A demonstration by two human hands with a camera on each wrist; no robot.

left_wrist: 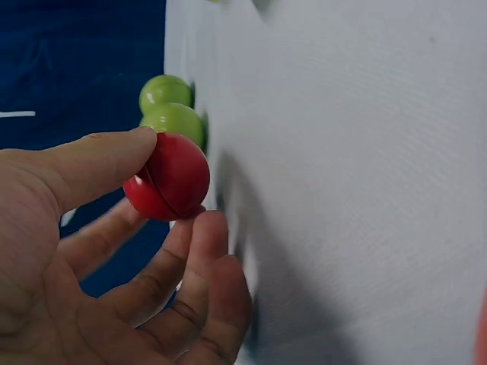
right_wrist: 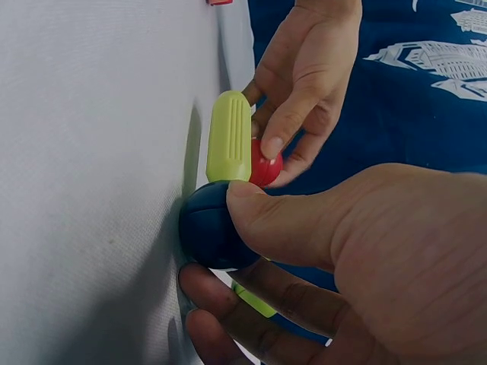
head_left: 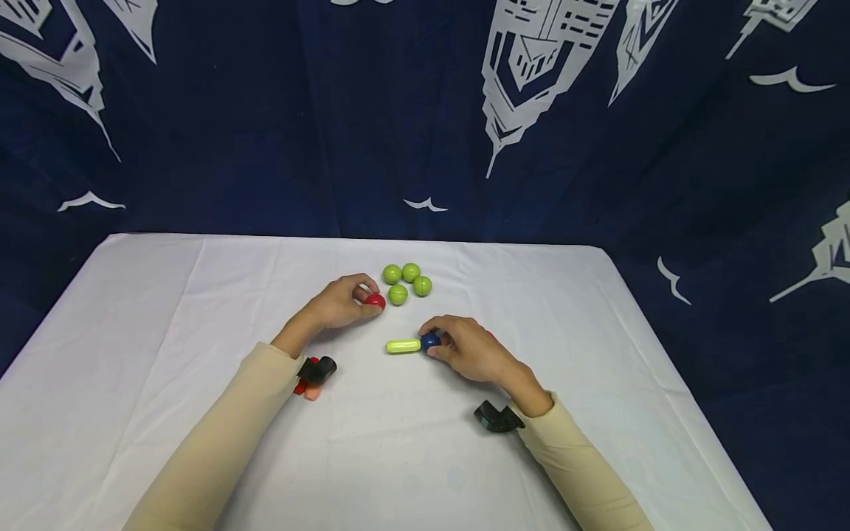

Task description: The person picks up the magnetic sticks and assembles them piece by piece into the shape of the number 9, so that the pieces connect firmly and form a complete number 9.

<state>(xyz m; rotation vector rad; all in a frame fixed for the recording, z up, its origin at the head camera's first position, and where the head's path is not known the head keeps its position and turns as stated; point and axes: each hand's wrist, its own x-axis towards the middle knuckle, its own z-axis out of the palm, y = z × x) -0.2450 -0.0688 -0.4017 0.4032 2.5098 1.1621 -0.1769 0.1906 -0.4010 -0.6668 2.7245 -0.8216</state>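
My left hand [head_left: 345,301] pinches a small red ball [head_left: 375,300] between thumb and fingers just above the white tablecloth [head_left: 166,310]; the left wrist view shows the red ball [left_wrist: 169,177] held at the fingertips. My right hand [head_left: 465,346] grips a dark blue ball [head_left: 430,341] that sits at the end of a lime-green ridged handle [head_left: 403,345] lying on the cloth. In the right wrist view the blue ball [right_wrist: 213,226] is under my thumb, with the green handle [right_wrist: 229,137] beyond it.
Several green balls [head_left: 407,282] cluster just past the red ball, two green balls [left_wrist: 171,106] showing in the left wrist view. Black wrist cameras [head_left: 317,369] [head_left: 496,417] ride on both forearms. A dark blue patterned curtain [head_left: 425,110] hangs behind the table.
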